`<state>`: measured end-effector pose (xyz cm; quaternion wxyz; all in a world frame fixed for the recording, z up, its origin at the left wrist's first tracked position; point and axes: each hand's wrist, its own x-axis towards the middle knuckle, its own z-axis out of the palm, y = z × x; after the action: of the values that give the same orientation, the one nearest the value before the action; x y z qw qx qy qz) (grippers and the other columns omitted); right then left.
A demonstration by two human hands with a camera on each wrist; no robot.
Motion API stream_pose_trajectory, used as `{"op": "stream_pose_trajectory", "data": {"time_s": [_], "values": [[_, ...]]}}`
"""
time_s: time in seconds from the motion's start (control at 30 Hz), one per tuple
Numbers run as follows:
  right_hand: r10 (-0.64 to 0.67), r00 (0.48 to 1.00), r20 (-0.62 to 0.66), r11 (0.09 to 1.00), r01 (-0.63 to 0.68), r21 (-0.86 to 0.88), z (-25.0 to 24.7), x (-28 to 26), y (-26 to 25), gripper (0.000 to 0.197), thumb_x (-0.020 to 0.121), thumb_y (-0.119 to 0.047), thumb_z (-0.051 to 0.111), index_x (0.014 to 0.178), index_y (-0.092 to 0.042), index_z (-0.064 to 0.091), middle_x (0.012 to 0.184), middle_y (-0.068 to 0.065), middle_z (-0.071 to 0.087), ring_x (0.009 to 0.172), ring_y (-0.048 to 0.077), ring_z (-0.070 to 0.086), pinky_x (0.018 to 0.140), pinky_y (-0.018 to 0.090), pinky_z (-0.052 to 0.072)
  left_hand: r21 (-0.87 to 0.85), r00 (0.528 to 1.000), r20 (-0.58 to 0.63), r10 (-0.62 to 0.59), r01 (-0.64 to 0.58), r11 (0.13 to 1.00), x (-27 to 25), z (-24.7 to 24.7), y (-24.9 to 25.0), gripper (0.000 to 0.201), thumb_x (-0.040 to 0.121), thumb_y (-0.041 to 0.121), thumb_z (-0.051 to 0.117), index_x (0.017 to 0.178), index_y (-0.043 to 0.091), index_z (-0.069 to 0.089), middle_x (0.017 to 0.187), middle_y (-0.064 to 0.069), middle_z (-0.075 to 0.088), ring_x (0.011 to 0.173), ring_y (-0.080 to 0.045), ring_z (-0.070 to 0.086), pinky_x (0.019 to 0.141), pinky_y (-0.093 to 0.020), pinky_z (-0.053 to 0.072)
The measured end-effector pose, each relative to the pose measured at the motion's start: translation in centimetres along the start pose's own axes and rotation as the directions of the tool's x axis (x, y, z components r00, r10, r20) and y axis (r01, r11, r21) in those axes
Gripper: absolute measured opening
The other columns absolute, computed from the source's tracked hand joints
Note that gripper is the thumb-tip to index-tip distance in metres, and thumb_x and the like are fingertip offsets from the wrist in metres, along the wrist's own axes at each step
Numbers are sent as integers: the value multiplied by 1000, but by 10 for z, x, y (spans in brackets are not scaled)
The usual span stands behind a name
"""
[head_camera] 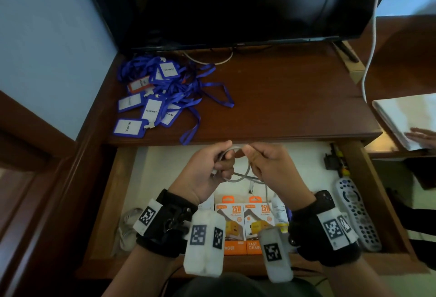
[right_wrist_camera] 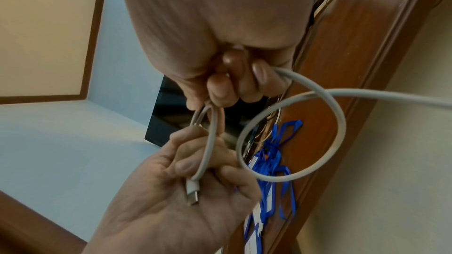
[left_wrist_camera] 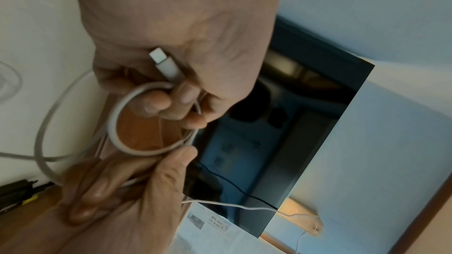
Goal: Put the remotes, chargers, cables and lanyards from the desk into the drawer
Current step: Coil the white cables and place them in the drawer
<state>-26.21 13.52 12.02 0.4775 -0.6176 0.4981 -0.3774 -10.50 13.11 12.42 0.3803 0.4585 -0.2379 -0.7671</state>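
Observation:
Both hands hold a white cable (head_camera: 245, 174) above the open drawer (head_camera: 151, 157). My left hand (head_camera: 213, 166) grips the coiled part with the plug (left_wrist_camera: 162, 63) lying in its palm. My right hand (head_camera: 262, 163) pinches a loop of the same cable (right_wrist_camera: 318, 92). A pile of blue lanyards (head_camera: 165, 93) with badge holders lies on the desk (head_camera: 295, 98) at the back left. In the drawer lie two orange charger boxes (head_camera: 243, 223), a grey remote (head_camera: 358, 216) at the right and a white cable bundle (head_camera: 127, 226) at the left.
A dark monitor (head_camera: 236, 4) stands at the back of the desk, with a white cord (head_camera: 370, 44) hanging at its right. Black and yellow connectors (head_camera: 335, 159) sit in the drawer's far right corner. Another person's hand (head_camera: 422, 136) rests on white papers at the right.

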Motion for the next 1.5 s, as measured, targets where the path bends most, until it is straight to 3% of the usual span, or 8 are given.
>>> {"op": "stream_pose_trajectory", "data": {"time_s": [0.17, 0.47, 0.67, 0.9, 1.07, 1.2, 1.33, 1.5], "values": [[-5, 1000, -17, 1000, 5, -6, 0, 4, 7, 22, 95, -21, 57, 80, -10, 68, 43, -10, 40, 42, 6, 33, 47, 24, 28, -52, 995, 8, -95, 95, 994, -4, -4, 2, 43, 92, 29, 45, 51, 18, 45, 44, 6, 25, 43, -11, 29, 57, -27, 28], [1, 1000, -7, 996, 0, 92, -1, 4, 31, 16, 89, -13, 67, 80, -10, 54, 51, -9, 44, 50, 10, 36, 52, 28, 31, -250, 1000, 18, 11, -6, 968, -28, -19, 31, 31, 84, 26, 47, 54, 18, 45, 42, 10, 22, 33, -4, 18, 52, -19, 35], [-107, 987, -122, 994, 103, -38, -5, 5, 25, 14, 89, -8, 65, 82, -12, 53, 61, 7, 51, 60, 33, 47, 55, 35, 38, -225, 996, 3, 95, -92, 970, -40, -18, 41, 33, 85, 26, 45, 53, 18, 48, 44, 9, 22, 36, -5, 17, 54, -20, 33], [-210, 945, -250, 944, 130, -302, -7, 7, 23, 20, 84, -8, 70, 80, -17, 52, 67, -1, 57, 62, 10, 49, 53, 21, 35, -232, 976, 39, 213, -198, 952, -54, -23, 50, 28, 86, 26, 46, 59, 18, 47, 46, 9, 24, 38, -6, 23, 52, -22, 38], [-77, 970, -233, 942, -6, -337, -13, 5, 32, 17, 89, -17, 66, 82, -17, 50, 78, -10, 59, 75, -5, 54, 62, 5, 35, -298, 959, 36, 280, -257, 919, -53, -33, 55, 30, 91, 26, 42, 62, 18, 45, 46, 9, 25, 37, -6, 26, 53, -21, 40], [-31, 986, -164, 992, 10, -128, -14, 5, 34, 18, 90, -17, 64, 79, -21, 50, 95, -2, 69, 96, 10, 63, 77, 31, 49, -345, 948, -68, 311, -315, 884, -49, -32, 49, 32, 94, 26, 41, 64, 18, 46, 48, 8, 25, 38, -6, 25, 55, -20, 41], [-34, 994, -100, 997, 27, -73, -16, 4, 32, 21, 89, -10, 63, 81, -26, 53, 130, -11, 55, 135, 9, 37, 104, 37, 30, -414, 930, -116, 349, -364, 834, -46, -31, 47, 33, 96, 26, 41, 64, 19, 47, 49, 9, 26, 38, -6, 26, 56, -18, 41], [-7, 985, -175, 996, 22, 84, -25, 5, 29, 20, 84, -4, 66, 73, -19, 59, 109, 2, 68, 111, 20, 59, 98, 45, 42, -439, 917, -139, 375, -396, 806, -47, -38, 47, 33, 97, 27, 40, 67, 19, 49, 49, 9, 26, 37, -6, 27, 55, -17, 42]]}}
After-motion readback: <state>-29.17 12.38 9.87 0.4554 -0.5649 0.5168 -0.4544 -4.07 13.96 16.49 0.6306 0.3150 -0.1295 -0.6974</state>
